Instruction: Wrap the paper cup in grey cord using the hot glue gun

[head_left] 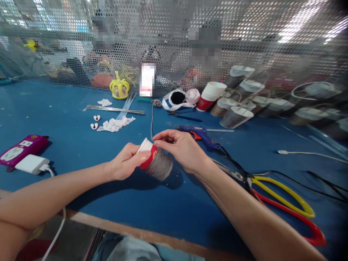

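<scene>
- Your left hand [126, 165] grips the red paper cup [154, 163], half wrapped in rough grey twine, fingers curled around its white rim, just above the blue tabletop [81, 145].
- Your right hand [182, 146] pinches the twine at the cup's rim; keep each turn tight and touching.
- The blue glue gun [199, 133] lies just behind the cup.

Both hands [127, 165] [182, 148] grip a twine-wrapped cup [156, 163].
</scene>
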A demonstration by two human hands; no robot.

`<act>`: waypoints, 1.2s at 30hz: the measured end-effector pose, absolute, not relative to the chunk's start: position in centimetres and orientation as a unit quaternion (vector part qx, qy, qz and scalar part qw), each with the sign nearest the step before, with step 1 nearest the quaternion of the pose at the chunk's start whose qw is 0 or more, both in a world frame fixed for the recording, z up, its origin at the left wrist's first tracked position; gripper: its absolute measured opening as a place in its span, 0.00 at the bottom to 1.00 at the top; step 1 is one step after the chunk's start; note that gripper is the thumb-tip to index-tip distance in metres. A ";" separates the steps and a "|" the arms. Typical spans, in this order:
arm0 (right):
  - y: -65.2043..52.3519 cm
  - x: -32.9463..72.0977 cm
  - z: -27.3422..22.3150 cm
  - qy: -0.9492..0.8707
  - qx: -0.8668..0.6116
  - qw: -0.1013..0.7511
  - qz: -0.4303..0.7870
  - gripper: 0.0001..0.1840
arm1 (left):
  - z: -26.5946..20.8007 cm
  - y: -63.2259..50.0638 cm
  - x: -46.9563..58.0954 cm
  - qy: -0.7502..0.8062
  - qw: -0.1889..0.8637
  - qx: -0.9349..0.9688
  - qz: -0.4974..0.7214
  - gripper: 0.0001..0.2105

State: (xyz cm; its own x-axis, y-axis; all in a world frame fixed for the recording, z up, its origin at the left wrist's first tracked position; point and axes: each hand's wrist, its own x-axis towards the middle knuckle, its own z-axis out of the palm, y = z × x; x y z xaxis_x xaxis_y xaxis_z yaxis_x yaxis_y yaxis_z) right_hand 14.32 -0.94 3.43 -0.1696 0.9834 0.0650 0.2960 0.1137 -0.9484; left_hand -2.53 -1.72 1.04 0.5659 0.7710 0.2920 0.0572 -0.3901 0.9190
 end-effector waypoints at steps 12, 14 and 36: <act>-0.8 14.9 3.8 -0.696 -0.537 0.362 0.310 0.19 | 1.5 -0.3 -0.9 0.370 0.681 0.434 0.459 0.11; -1.1 14.6 3.8 -0.732 -0.532 0.321 0.279 0.25 | 1.6 -0.2 -0.8 0.370 0.699 0.412 0.453 0.10; -1.4 14.7 3.8 -0.745 -0.537 0.287 0.271 0.28 | 1.7 0.0 -1.0 0.358 0.718 0.392 0.451 0.11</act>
